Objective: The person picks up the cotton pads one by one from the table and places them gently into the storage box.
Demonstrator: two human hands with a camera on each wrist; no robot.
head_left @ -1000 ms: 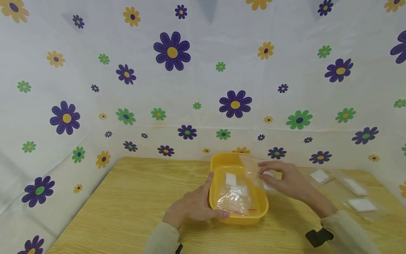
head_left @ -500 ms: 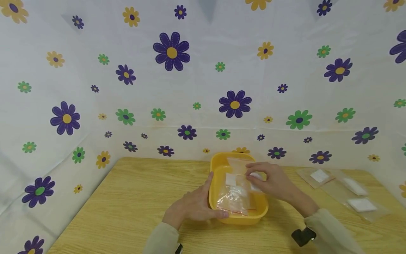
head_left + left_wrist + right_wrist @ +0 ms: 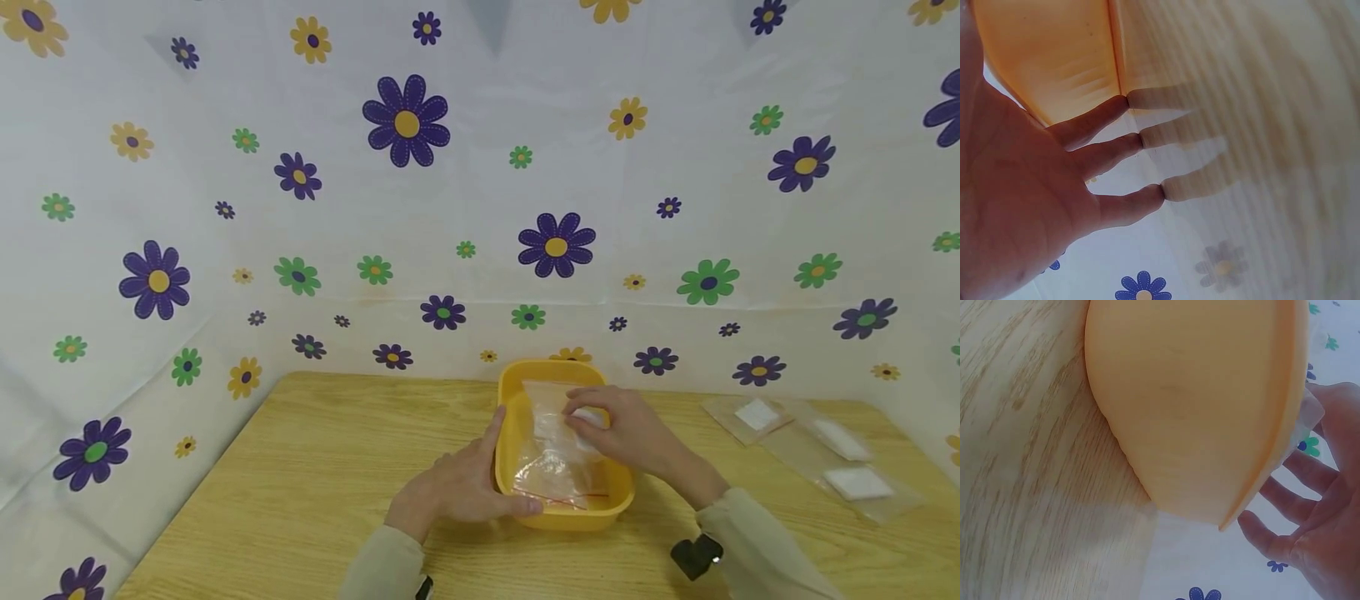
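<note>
A yellow plastic basin [image 3: 567, 518] stands on the wooden table with clear zip bags [image 3: 551, 475] in it, their red seal strips towards its front. My left hand [image 3: 461, 487] rests against its left side and front corner, thumb by the front rim. In the left wrist view its other fingers are straight, their tips on the table. Over the basin's right side, my right hand [image 3: 615, 425] pinches a clear zip bag [image 3: 546, 400] with a white piece [image 3: 588, 417] inside. This bag overlaps those below it. The right wrist view shows the basin's outer wall [image 3: 1185, 412] beside the fingers.
To the right on the table [image 3: 337, 467] lie more clear zip bags holding white pieces, among them a small bag [image 3: 756, 415] and a larger one [image 3: 857, 483]. A white sheet [image 3: 450, 192] printed with flowers hangs behind and at the left.
My right hand has moved left with the zip bag, bringing it from the basin's right rim to over the other bags. The left hand and the basin stay where they were.
</note>
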